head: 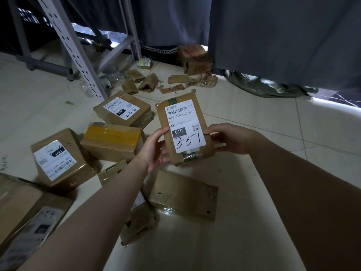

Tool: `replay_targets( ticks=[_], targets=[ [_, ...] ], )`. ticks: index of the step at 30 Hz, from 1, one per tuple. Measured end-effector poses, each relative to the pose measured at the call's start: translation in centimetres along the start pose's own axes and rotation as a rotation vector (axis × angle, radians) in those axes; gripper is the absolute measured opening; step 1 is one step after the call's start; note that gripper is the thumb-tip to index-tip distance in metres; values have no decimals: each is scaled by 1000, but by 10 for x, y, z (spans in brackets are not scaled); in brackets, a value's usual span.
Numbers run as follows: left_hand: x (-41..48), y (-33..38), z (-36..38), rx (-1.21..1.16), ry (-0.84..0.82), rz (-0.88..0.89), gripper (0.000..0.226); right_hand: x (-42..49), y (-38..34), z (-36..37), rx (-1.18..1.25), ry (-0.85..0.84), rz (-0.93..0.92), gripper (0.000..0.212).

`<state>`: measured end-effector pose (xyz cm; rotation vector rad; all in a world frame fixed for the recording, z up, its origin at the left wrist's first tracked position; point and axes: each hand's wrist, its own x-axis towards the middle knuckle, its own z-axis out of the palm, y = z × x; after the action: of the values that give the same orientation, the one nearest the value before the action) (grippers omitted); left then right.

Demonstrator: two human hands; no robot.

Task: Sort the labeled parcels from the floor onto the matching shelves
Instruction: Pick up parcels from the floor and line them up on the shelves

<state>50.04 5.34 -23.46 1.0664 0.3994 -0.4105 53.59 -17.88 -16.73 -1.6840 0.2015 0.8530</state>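
1. Item in hand: a small, flat brown cardboard parcel [205, 153] with a white printed shipping label [185, 128] is held off the pale tiled floor [254, 212]. It sits between both hands, above the other parcels, with the label facing the camera. The label shows a printed "010" and a handwritten "3-3-1".
2. Left hand [154, 147]: it grips the parcel's lower left edge, thumb on the front face and fingers curled behind.
3. Right hand [228, 138]: it pinches the lower right edge with the thumb at the front beside the label. The fingers behind are hidden, so their spread cannot be confirmed.
4. Handling assessment: the parcel appears light and fairly stiff, since holds at the two edges carry it. The taped card looks somewhat slick and the corners are creased. The best hold is judged to be across the long edges, clear of the label so the mark can be read. One hand would probably be enough for carrying.
5. On the floor, well apart from the held item:
   - a brown box with a "220" label [122, 111]
   - a brown box banded in yellow tape [112, 141]
   - a brown box with a "15H" label [60, 159]
   - a flat brown parcel with no label showing [183, 195], just below the hands
6. Destination: a white perforated metal shelf upright [72, 47] stands at upper left. The shelf levels are out of view, so the matching shelf cannot be identified.
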Motion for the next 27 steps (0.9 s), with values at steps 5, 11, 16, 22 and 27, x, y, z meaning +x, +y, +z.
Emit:
replay_targets(
  ticks=[5, 11, 16, 22, 27],
  targets=[
    [-1, 16, 11, 67, 47, 39, 58, 4, -7, 6, 21, 43, -75, 26],
    [-6, 82, 49, 250, 90, 218, 64, 1, -33, 13, 121, 157, -319, 25],
    [-21, 132, 88, 331, 125, 498, 59, -18, -76, 12, 231, 293, -519, 41],
    [-56, 198, 146, 464, 9, 885, 60, -66, -149, -9, 412, 404, -844, 37],
    [-103, 258, 222, 547, 25, 1197, 69, -116, -203, -30, 548, 450, -1002, 45]
  ],
)
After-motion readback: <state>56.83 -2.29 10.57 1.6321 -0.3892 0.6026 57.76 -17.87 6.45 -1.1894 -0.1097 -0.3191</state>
